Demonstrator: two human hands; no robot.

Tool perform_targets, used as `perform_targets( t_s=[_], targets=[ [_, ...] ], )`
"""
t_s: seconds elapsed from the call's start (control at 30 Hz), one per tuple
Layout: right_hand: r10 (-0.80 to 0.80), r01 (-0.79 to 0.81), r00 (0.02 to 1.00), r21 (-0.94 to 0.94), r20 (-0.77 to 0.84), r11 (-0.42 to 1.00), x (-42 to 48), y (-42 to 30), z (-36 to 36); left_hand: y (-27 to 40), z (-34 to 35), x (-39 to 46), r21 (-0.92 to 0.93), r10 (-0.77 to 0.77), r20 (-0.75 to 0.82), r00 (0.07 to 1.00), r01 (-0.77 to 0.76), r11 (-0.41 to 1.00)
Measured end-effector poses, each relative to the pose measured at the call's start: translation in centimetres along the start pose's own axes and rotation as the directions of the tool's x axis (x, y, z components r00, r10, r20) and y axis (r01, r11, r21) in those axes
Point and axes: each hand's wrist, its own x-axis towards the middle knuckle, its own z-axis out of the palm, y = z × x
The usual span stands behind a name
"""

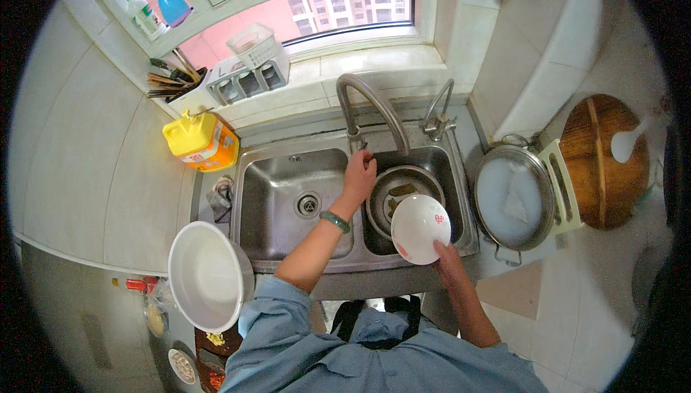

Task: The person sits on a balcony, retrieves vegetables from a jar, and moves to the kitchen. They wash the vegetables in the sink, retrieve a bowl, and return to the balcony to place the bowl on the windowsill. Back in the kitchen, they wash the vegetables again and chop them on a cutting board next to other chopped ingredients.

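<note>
My right hand (pixel 447 261) holds a white bowl (pixel 418 225) with red heart-like prints by its rim, over the front of the right sink basin. My left hand (pixel 360 176), with a green bangle on the wrist, reaches to the base of the curved faucet (pixel 372 93). Its fingertips are on the small faucet lever (pixel 363 146). Below the spout, a round metal basin (pixel 378 221) sits in the right sink basin, partly covered by the bowl. Brownish-green pieces (pixel 404 190) lie inside it. No water stream is visible from the spout.
Left of my arm is the left sink basin (pixel 270 193). A white tub (pixel 208 277) stands at the front left, and a yellow-orange jug (pixel 202 142) behind. On the right are a metal pot (pixel 507 198) of cloudy liquid and a round wooden board (pixel 580 161). A thin second tap (pixel 440 117) rises behind.
</note>
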Motion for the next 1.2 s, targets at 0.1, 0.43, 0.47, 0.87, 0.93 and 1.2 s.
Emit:
perform_targets(
  t_s=[0.1, 0.43, 0.47, 0.87, 0.93, 1.2],
  targets=[
    [0.015, -0.015, 0.999, -0.018, -0.029, 1.0, 0.9, -1.1, 0.6, -0.8, 1.5, 2.9, 0.344, 0.186, -0.088, 0.979, -0.146, 0.928],
    [-0.137, 0.134, 0.991, -0.197, 0.002, 0.971, 5.9, -4.5, 2.9, -2.6, 0.8, 5.4, 0.269, 0.119, 0.127, 0.985, -0.15, 0.951],
    [-0.169, 0.168, 0.986, -0.206, 0.012, 0.964, 6.0, -5.0, 3.2, -2.6, 0.7, 4.9, 0.263, 0.123, 0.12, 0.985, -0.151, 0.953],
    [-0.073, 0.039, 0.989, -0.248, -0.129, 0.968, 7.3, -5.1, 2.2, 4.2, 1.4, 1.4, -0.822, -0.119, 0.492, 0.862, 0.505, 0.262],
    [-0.099, 0.069, 0.989, -0.239, -0.113, 0.969, 8.0, -3.7, 1.0, 6.1, 3.1, 0.5, -0.742, -0.014, 0.668, 0.744, 0.667, 0.069],
    [-0.089, 0.048, 0.988, -0.297, -0.126, 0.954, 7.3, -4.9, 2.0, 4.0, 2.9, 2.3, -0.767, -0.091, 0.509, 0.856, 0.499, 0.404]
  ],
)
